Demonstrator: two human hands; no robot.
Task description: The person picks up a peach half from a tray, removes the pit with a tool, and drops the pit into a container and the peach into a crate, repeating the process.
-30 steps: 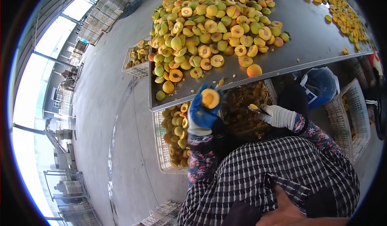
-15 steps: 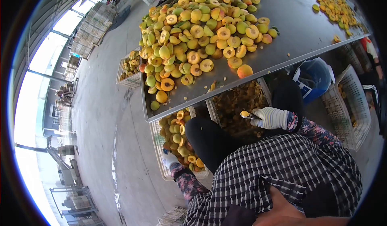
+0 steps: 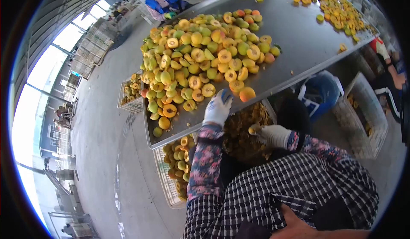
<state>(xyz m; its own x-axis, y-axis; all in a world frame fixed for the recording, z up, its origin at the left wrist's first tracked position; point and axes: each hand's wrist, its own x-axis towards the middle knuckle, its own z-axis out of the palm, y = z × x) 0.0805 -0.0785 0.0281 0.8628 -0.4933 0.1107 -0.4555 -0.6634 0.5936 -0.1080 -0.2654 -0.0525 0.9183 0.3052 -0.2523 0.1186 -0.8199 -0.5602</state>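
Observation:
A heap of yellow-green stone fruit [image 3: 188, 59], apparently peaches, covers the left part of the metal table [image 3: 277, 79]; many are cut in half. My left hand [image 3: 218, 108], in a white glove, reaches over the near table edge with fingers stretched toward the nearest fruit, holding nothing visible. My right hand [image 3: 275, 135], in a striped glove, is closed above the crate of brownish scraps [image 3: 245, 130] under the table. A small yellow-brown piece [image 3: 254, 129] shows at its fingertips. The metal tool seen there earlier is mostly hidden now.
Fruit halves fill a white crate [image 3: 164, 170] at my left knee. Another crate [image 3: 128, 97] stands beyond the table's left side. On the right are a blue bucket [image 3: 318, 91] and a white crate [image 3: 367, 119]. Co-workers [image 3: 166, 0] stand behind the table and at far right.
My left hand has risen from the fruit crate to the table edge by the heap. My right hand stays low over the scraps, its tool now turned out of sight. The view has shifted slightly.

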